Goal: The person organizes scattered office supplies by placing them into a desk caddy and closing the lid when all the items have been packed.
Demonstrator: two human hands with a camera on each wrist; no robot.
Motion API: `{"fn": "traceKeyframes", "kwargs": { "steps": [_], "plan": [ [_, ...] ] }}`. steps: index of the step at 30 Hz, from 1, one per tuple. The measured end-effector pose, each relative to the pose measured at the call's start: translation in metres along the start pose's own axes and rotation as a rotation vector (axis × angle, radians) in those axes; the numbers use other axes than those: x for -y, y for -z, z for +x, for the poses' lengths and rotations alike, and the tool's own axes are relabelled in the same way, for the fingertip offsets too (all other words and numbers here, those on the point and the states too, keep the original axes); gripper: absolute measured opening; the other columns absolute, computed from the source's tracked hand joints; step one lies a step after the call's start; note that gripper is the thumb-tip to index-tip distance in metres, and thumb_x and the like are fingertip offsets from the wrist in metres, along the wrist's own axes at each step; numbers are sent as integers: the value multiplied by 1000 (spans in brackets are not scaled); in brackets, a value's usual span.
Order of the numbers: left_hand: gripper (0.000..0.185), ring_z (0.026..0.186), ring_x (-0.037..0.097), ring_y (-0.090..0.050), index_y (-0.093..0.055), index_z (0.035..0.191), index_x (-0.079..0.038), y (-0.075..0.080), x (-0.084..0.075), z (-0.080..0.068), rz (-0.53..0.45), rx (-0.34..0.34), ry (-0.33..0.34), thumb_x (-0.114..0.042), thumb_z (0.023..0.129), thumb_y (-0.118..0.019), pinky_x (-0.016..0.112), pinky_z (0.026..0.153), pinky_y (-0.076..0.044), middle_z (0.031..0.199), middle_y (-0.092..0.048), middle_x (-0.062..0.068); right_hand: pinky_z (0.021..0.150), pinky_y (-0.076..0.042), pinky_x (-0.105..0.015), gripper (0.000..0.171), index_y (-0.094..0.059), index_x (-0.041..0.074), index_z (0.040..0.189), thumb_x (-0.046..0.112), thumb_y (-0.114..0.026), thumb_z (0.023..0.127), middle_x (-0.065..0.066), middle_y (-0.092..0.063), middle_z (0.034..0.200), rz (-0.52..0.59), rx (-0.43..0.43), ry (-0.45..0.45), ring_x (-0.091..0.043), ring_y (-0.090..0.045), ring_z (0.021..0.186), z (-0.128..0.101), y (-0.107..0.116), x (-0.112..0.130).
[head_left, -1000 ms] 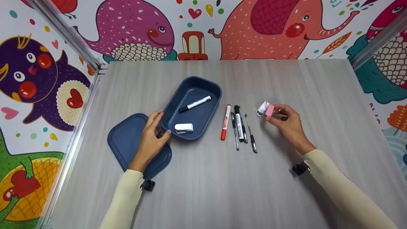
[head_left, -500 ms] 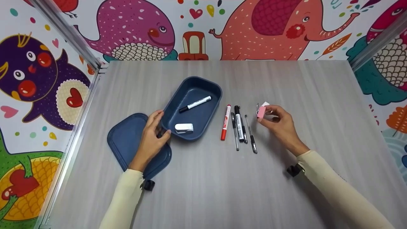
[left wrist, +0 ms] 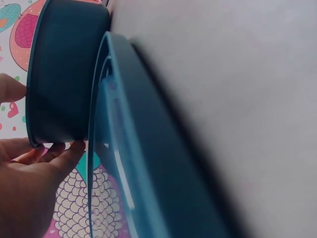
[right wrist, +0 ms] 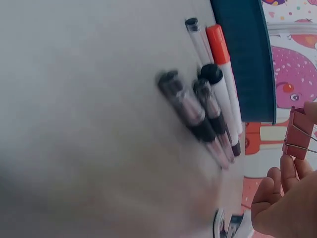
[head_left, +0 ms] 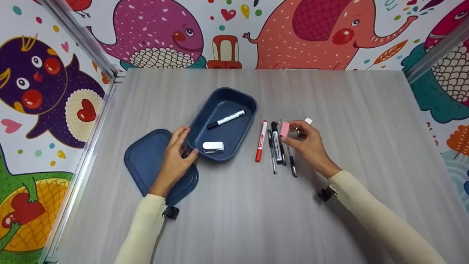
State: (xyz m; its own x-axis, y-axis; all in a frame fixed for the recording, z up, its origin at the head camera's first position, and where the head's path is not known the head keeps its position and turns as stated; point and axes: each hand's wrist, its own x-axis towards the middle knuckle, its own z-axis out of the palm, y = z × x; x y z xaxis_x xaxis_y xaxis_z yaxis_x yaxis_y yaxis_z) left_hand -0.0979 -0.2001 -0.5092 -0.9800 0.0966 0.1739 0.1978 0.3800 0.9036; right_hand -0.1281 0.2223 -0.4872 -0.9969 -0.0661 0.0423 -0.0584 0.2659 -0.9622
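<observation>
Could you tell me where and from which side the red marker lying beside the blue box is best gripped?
Probably from above, pinching the red marker mid-barrel across its width. It lies flat with bare table on its left; black pens crowd its right side.

Pretty fun setup here: a grey wood-grain table (head_left: pixel 234 227) boxed in by walls covered in bright cartoon wallpaper. The far wall has a purple whale (head_left: pixel 157 35) and a big pink elephant (head_left: pixel 315 35), while the left wall (head_left: pixel 33 121) shows a dark purple bird with red cheeks. Aluminium rails (head_left: pixel 78 35) run along the corners, and the light is soft and even.
</observation>
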Motion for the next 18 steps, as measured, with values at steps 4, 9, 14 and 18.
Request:
{"fn": "traceKeyframes", "kwargs": {
  "steps": [4,9,14,18],
  "plan": [
    [74,151,33,-44,-45,164,7,0,0,0,18,1,-6,2,96,-75,57,114,-46,171,-40,17,98,-49,-34,47,-70,0,135,5,-88,92,-17,-70,124,0,22,13,-44,-60,118,3,-10,2],
    [74,149,32,-45,-46,163,6,1,0,0,23,-6,-6,2,96,-75,55,113,-46,171,-41,16,100,-50,-39,48,-70,-1,136,6,-89,92,-18,-69,125,12,40,16,-43,-60,118,4,-21,6],
    [74,149,32,-46,-47,163,6,1,0,0,18,-9,0,4,95,-75,55,113,-46,170,-41,16,105,-48,-51,51,-68,-1,138,5,-89,91,-18,-69,129,5,69,25,-43,-60,119,3,-29,8],
    [74,149,32,-46,-46,163,6,1,1,0,12,-4,-1,3,96,-75,55,114,-46,171,-41,16,106,-48,-54,51,-69,0,138,6,-89,91,-17,-69,130,-4,75,27,-42,-60,122,4,-35,10]
  ]
}}
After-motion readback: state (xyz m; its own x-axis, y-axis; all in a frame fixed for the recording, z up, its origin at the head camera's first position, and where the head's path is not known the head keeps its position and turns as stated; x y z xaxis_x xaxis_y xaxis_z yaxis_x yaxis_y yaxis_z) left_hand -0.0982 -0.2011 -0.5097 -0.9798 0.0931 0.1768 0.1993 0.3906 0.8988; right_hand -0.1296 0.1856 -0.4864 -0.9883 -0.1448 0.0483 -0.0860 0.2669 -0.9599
